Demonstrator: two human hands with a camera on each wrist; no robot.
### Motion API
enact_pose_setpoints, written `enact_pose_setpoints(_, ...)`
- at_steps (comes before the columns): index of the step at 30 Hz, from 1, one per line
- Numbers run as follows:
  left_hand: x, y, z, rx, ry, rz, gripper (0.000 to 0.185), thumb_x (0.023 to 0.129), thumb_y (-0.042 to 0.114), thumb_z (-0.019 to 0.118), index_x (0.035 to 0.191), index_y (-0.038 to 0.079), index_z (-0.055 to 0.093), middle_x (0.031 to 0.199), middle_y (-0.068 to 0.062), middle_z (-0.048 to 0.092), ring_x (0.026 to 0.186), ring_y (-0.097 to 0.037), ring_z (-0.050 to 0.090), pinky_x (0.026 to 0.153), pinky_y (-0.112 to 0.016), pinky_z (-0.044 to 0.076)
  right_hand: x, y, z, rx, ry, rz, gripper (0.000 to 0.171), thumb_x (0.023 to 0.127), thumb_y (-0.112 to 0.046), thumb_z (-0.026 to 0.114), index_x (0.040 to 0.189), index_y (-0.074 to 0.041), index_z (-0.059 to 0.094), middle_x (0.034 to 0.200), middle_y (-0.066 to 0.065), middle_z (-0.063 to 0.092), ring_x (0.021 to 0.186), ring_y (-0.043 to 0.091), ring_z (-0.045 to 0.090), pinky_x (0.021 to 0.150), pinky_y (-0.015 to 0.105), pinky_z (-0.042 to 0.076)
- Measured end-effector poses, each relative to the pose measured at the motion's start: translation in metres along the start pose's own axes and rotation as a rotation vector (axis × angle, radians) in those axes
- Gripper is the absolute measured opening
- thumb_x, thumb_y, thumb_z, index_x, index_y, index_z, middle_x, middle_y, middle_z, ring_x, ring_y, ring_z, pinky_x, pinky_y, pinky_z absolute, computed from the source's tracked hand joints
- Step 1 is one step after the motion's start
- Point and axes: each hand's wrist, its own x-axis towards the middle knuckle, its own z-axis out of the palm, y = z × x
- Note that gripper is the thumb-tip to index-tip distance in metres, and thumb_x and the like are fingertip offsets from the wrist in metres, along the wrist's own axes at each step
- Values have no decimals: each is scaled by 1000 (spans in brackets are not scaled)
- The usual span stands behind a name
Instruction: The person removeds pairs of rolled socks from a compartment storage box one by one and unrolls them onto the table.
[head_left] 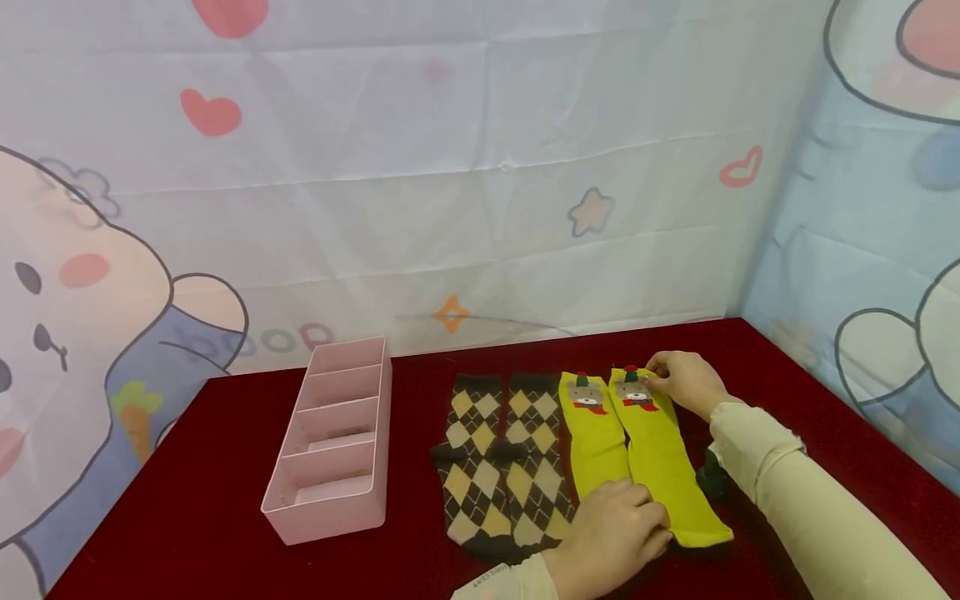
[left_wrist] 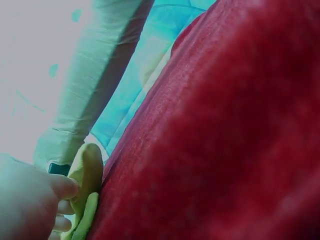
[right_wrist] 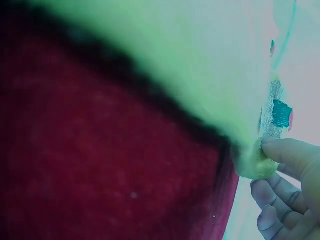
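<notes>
Two yellow socks with a bear in a red scarf at the cuff lie side by side on the table. My right hand (head_left: 690, 383) pinches the cuff of the right yellow sock (head_left: 663, 467), thumb on top and fingers beneath in the right wrist view. My left hand (head_left: 611, 537) is at the lower end of the left yellow sock (head_left: 596, 442), covering its toe. In the left wrist view its fingers (left_wrist: 65, 187) are curled against yellow fabric (left_wrist: 87, 170). To the left, two argyle socks (head_left: 472, 450) lie flat, their toes near my left wrist.
A pink box (head_left: 378, 467) with several compartments stands on the left of the dark red table (head_left: 195, 500). A dark green item (head_left: 712, 477) sits beside my right sleeve. Printed cloth (head_left: 420, 208) hangs behind and at the right side.
</notes>
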Motion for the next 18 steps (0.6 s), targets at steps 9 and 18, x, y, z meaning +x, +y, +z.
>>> enact_pose_setpoints(9, -1, -1, 1, 22, -27, 1, 8, 89, 35, 67, 85, 29, 71, 78, 17, 59, 71, 4, 50, 64, -4, 32, 3, 4, 0, -28, -12, 25, 27, 91, -20, 64, 108, 2, 64, 99, 19, 67, 78, 24, 58, 74, 40, 53)
enact_pose_setpoints(18, -2, -2, 4, 17, -74, 1, 8, 89, 36, 67, 88, 30, 71, 79, 17, 58, 72, 4, 49, 63, -5, 29, 4, 7, 5, -35, -53, 49, 29, 91, -21, 65, 109, 2, 63, 101, 20, 66, 80, 25, 59, 75, 40, 53)
